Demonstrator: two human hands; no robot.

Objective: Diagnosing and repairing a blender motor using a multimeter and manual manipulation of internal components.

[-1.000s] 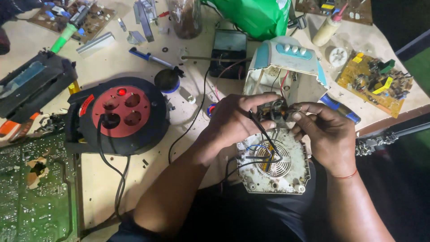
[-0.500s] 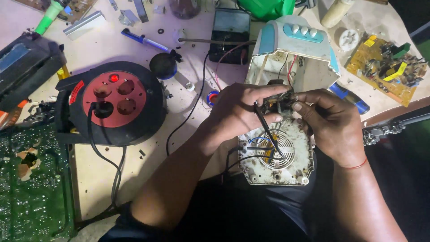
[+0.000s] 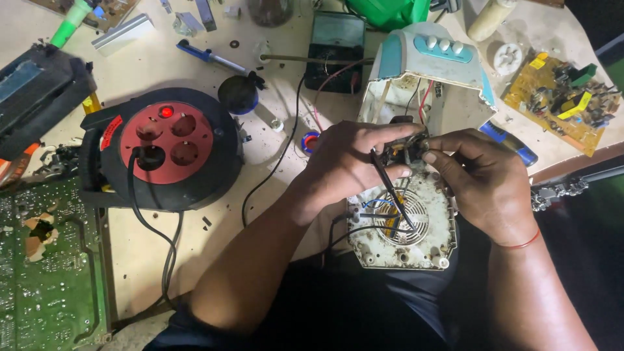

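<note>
Head view: the left hand (image 3: 351,166) and right hand (image 3: 484,182) both pinch a small dark component (image 3: 404,148) above the dirty white appliance base (image 3: 403,224) at the workbench edge. A red 4-socket cable reel (image 3: 162,146) sits well to the left.

Pale, stained workbench (image 3: 166,65), littered with small debris. At left, black cable reel (image 3: 162,148) with red socket face and one black plug in. Beside it, near the edge, green circuit board (image 3: 45,260). Far left, black casing (image 3: 36,94). Toward the back: blue-handled tool (image 3: 209,56), small black round tin (image 3: 237,94), dark multimeter (image 3: 337,49). At right, yellow circuit board (image 3: 559,101), white round part (image 3: 508,58), cream bottle (image 3: 491,18). Centre right, white and teal appliance housing (image 3: 432,62).
</note>
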